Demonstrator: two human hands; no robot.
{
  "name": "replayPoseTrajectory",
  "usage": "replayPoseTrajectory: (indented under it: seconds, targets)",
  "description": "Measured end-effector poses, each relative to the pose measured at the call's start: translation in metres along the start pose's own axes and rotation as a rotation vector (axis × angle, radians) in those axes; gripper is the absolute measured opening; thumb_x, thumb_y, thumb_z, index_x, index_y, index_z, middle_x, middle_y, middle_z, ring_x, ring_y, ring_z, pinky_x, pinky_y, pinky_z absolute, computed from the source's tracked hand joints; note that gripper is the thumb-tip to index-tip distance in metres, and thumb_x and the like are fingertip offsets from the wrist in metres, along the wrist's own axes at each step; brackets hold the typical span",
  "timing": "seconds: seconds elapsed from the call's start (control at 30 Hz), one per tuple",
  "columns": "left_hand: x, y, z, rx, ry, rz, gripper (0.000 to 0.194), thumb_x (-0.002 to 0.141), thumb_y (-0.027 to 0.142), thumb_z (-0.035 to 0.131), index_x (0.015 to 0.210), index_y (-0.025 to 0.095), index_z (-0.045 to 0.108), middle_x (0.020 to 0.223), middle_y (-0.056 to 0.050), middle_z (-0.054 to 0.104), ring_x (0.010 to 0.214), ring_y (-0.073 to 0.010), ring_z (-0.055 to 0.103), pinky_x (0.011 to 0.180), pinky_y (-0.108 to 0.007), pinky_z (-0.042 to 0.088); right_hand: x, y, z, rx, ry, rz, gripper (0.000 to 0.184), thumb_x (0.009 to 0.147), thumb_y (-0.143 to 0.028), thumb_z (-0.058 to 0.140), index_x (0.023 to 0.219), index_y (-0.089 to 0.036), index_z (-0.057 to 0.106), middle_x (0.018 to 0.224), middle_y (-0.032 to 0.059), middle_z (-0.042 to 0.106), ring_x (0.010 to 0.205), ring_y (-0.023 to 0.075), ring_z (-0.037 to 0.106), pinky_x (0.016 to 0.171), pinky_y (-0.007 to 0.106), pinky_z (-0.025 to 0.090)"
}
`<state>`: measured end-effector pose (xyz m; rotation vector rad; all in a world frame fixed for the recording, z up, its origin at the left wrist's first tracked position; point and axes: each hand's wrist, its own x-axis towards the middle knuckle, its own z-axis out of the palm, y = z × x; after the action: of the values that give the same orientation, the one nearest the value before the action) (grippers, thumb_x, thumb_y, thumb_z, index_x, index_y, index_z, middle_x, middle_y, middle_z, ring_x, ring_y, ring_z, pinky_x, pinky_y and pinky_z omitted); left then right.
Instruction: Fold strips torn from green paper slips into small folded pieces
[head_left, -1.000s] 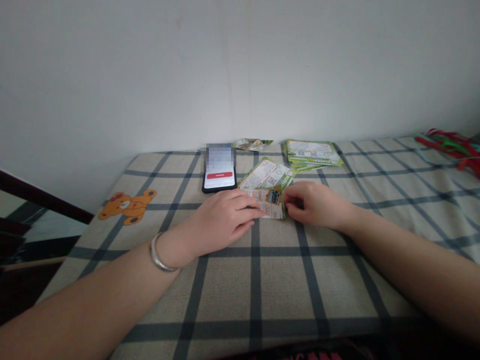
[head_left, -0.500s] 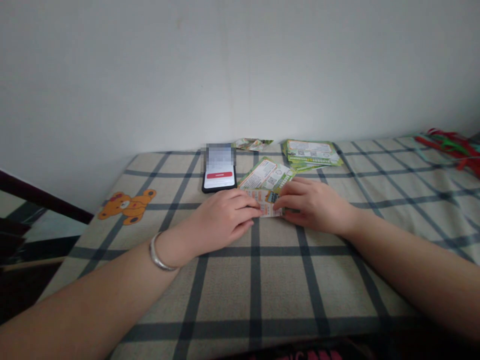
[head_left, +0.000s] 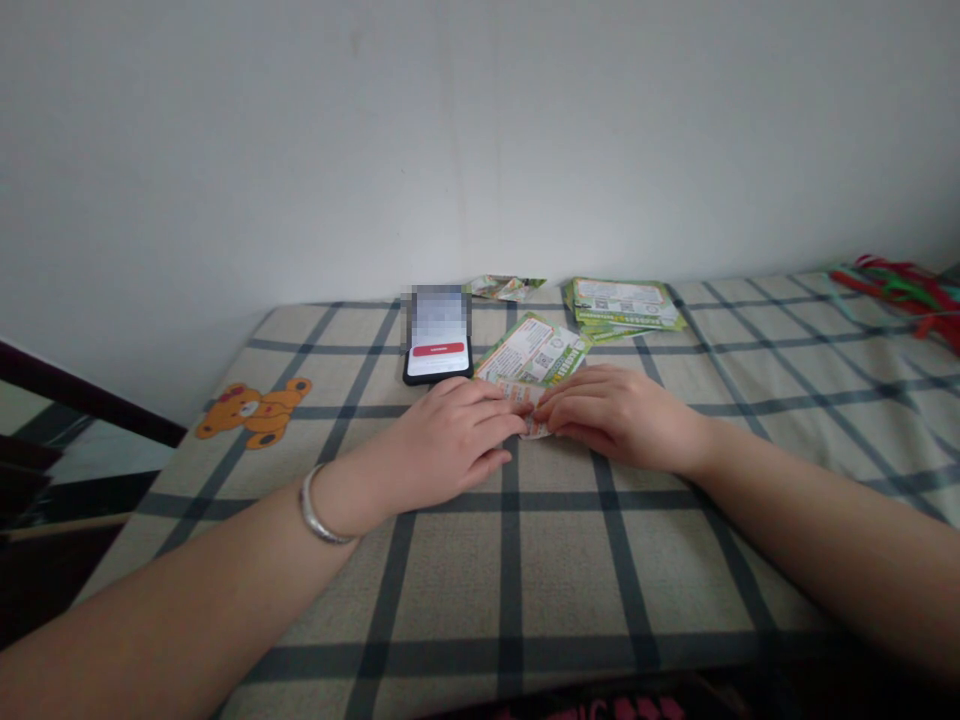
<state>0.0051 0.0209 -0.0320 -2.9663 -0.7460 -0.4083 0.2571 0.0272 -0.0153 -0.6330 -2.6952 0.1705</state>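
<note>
Left hand (head_left: 450,440): fingers stretched, resting on printed paper (head_left: 520,393) | right hand (head_left: 619,415): fingers curled at paper's three-o'clock side, grip I cannot tell | paper: between hands, green card (head_left: 531,354) at twelve o'clock | advice: left fingers better press evenly, against slipping.

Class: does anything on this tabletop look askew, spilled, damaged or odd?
The paper near the wall looks creased, unlike the flat stack of leaflets to its right, whose edges splay unevenly. The sheet between the hands is too covered to judge. No spill shows.
</note>
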Motion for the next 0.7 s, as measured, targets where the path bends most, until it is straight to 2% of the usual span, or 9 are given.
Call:
replayPoseTrajectory:
  seconds: [0.2,0.7]
  targets:
    - [0.000,-0.002,-0.002,-0.017,0.027,0.065,0.028,0.093,0.026,0.052,0.119,0.023,0.061,0.119,-0.003,0.065,0.115,-0.0246,0.053,0.097,-0.045,0.043,-0.002,-0.001,0.000,0.060,-0.029,0.105,0.017,0.094,-0.020,0.048,0.098,-0.018,0.064,0.093,0.0061,0.070,0.088,0.0163,0.065,0.080,0.030,0.048]
    - [0.004,-0.002,-0.002,-0.020,0.051,0.122,0.024,0.090,0.019,0.053,0.110,0.021,0.067,0.113,-0.005,0.066,0.107,-0.0224,0.057,0.094,-0.042,0.047,0.007,0.008,0.020,0.041,0.121,0.283,0.009,0.087,-0.023,0.057,0.085,-0.018,0.065,0.080,0.0027,0.066,0.077,0.0158,0.057,0.071,0.027,0.041]
